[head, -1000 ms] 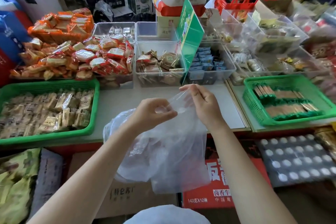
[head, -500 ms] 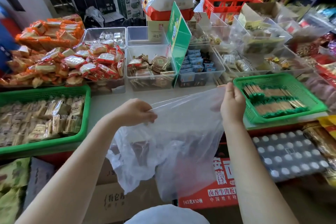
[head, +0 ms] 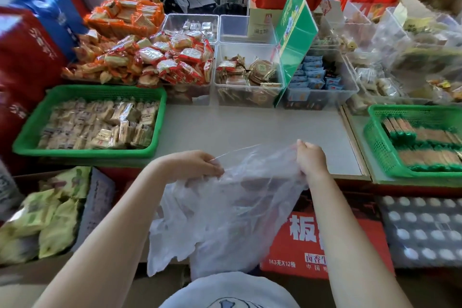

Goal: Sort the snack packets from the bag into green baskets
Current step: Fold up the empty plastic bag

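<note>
Hands (head: pixel 250 160) are pinching the thin clear plastic bag (head: pixel 232 210) at its mouth, left (head: pixel 197 164) and right (head: pixel 308 157), lowering it since a moment ago toward the bench's (head: pixel 250 127) near edge; you're readying packets for the green mesh baskets (head: pixel 90 94).

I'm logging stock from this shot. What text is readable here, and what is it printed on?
"板": large white character on the red carton below the counter.
"143克X12桶": small print on the same carton.
"卤香": label on the same carton, cut off by the right arm.
Green sign, snack packets, red bags: too blurred.
</note>
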The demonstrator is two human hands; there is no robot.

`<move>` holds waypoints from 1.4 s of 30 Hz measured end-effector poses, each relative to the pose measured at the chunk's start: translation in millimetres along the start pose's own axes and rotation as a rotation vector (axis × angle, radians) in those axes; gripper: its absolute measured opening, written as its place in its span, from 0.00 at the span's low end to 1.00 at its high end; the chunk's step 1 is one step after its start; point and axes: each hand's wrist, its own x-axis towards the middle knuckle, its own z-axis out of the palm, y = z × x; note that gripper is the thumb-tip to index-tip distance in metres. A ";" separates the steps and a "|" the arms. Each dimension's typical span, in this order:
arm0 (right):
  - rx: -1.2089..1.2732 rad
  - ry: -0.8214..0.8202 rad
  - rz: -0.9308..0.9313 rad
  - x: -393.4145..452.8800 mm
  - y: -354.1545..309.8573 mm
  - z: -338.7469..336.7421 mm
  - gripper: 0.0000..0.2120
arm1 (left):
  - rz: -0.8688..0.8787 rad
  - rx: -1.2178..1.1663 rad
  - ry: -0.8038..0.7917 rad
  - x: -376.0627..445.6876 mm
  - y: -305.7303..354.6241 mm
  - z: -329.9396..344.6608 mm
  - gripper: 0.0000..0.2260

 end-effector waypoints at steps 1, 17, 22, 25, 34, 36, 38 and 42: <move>-0.012 -0.009 0.002 0.4 2.2 8.1 0.19 | -0.011 -0.034 -0.010 -4.2 -8.4 -1.0 0.08; -0.336 -0.127 -0.908 -54.8 -39.6 62.5 0.23 | 0.216 0.285 0.304 13.6 -44.1 8.3 0.04; -0.363 -0.388 -0.877 -73.6 -48.2 84.3 0.28 | 0.413 0.157 0.346 16.7 -29.6 20.2 0.06; -0.266 -0.219 -0.855 -73.3 -36.3 88.2 0.25 | 0.456 0.107 0.378 19.9 -30.3 24.4 0.08; -0.246 0.081 -0.785 -56.6 -23.9 89.0 0.28 | 0.131 0.017 0.885 25.0 -52.5 34.8 0.19; -0.255 0.115 -0.770 -53.9 -22.6 90.5 0.28 | -0.074 0.019 0.915 23.6 -58.8 40.0 0.26; -0.260 0.130 -0.756 -50.8 -20.7 93.9 0.27 | -0.173 -0.026 0.812 24.3 -58.9 47.4 0.31; -0.269 0.115 -0.739 -50.2 -17.0 105.7 0.28 | -0.149 -0.089 0.764 28.4 -43.7 67.0 0.30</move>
